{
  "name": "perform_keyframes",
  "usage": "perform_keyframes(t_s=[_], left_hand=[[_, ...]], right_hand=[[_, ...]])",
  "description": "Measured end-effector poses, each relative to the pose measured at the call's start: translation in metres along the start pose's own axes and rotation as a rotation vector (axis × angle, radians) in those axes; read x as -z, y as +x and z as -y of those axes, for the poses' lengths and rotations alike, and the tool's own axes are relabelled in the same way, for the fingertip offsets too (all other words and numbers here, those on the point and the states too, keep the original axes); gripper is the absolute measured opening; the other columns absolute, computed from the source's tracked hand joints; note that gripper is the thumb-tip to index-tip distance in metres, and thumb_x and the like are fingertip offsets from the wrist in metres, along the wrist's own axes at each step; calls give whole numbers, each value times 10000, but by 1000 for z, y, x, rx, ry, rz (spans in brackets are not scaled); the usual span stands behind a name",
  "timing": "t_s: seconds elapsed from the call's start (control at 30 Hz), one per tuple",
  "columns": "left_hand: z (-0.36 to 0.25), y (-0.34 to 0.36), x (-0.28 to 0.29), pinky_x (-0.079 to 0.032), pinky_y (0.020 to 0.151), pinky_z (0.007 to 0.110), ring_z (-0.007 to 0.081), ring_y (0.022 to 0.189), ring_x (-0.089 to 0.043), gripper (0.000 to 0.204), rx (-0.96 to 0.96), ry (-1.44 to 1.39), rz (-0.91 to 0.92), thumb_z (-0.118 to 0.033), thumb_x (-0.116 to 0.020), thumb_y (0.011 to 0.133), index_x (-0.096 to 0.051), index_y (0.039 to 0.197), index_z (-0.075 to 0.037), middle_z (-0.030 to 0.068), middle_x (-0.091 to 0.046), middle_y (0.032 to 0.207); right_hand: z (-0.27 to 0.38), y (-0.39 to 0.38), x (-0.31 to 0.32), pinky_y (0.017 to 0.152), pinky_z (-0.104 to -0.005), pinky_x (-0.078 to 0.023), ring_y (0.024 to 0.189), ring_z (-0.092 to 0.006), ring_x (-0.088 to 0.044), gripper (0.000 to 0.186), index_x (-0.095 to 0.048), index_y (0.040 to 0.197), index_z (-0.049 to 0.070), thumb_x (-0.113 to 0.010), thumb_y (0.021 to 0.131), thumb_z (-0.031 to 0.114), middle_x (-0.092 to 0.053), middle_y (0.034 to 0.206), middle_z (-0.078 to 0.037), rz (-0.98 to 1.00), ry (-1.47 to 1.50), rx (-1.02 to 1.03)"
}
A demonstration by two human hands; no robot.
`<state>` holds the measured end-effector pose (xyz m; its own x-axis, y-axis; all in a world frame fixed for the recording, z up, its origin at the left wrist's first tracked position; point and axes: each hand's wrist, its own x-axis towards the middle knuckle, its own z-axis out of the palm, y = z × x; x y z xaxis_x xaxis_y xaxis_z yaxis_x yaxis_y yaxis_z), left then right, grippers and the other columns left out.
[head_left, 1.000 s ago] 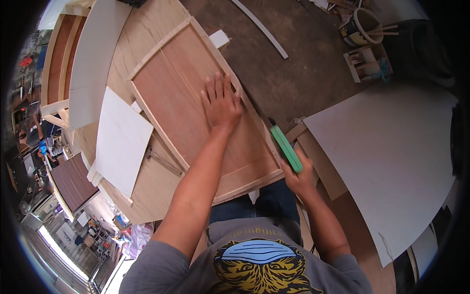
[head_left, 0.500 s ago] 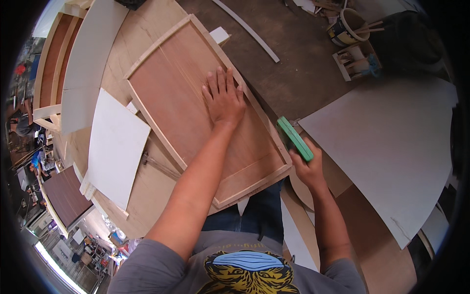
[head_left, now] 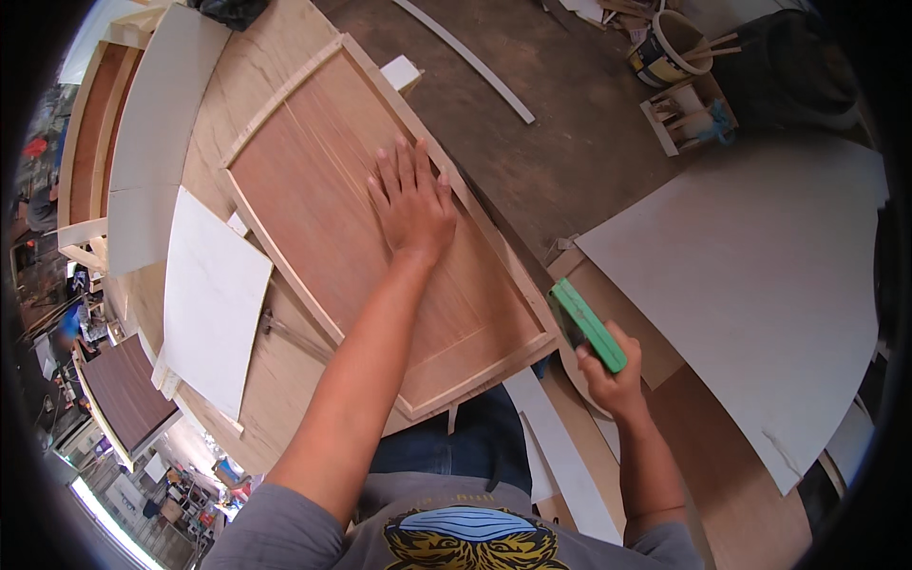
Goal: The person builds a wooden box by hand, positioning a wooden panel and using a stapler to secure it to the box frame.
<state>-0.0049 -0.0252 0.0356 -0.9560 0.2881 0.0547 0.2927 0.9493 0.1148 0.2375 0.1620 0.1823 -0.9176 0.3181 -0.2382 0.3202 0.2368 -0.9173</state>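
Observation:
A shallow rectangular wooden tray-like frame (head_left: 313,190) with a reddish-brown panel and pale raised edges lies aslant in front of me. My left hand (head_left: 415,218) rests flat on its panel near the right edge, fingers stretched out. Just outside the frame's near right corner, my right hand (head_left: 613,375) is wrapped round a green long-topped hand tool (head_left: 591,325). A dark part shows under the green top, but its exact kind is unclear. The tool appears apart from the frame's edge.
A white board (head_left: 214,304) and a hammer (head_left: 285,332) lie left of the frame on the plywood surface (head_left: 256,81). A large pale sheet (head_left: 741,285) stands at right. Beyond it are a bucket (head_left: 665,57) and a small wooden box (head_left: 689,114) on the floor.
My right hand and the green tool have moved nearer to me and slightly right, away from the frame's edge. My left hand stays flat on the panel; the view has shifted a little.

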Motion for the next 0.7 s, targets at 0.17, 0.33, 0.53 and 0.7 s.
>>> perform_keyframes(t_s=[0.17,0.33,0.53,0.7], left_hand=[[-1,0,-3,-143,1274,602,390,1605,-159,627,-4,22,-1,-430,-377,1101,-283,1666,-175,93,-226,1745],[-3,1,-4,-126,1278,603,389,1606,-155,630,-14,2,-1,-431,-365,1105,-260,1674,-182,87,-213,1749],[3,2,-4,-117,1283,601,387,1608,-150,627,2,18,-9,-433,-356,1109,-244,1679,-198,80,-205,1752],[-2,0,-5,-116,1285,593,382,1611,-136,635,10,35,17,-441,-358,1110,-224,1685,-208,65,-186,1758]], right_hand=[[0,31,-13,604,-324,-488,610,-208,-647,120,-684,964,-17,-706,861,41,-597,694,-121,61,-69,-27],[-5,2,3,549,-366,-438,578,-233,-625,144,-611,890,-11,-731,871,65,-565,698,-166,9,-9,40],[-6,5,2,561,-363,-458,572,-268,-617,115,-623,894,0,-732,864,22,-567,678,-164,42,-9,-3],[-3,32,-17,582,-372,-480,620,-350,-632,166,-612,894,7,-766,874,65,-575,707,-186,84,-70,-10]])
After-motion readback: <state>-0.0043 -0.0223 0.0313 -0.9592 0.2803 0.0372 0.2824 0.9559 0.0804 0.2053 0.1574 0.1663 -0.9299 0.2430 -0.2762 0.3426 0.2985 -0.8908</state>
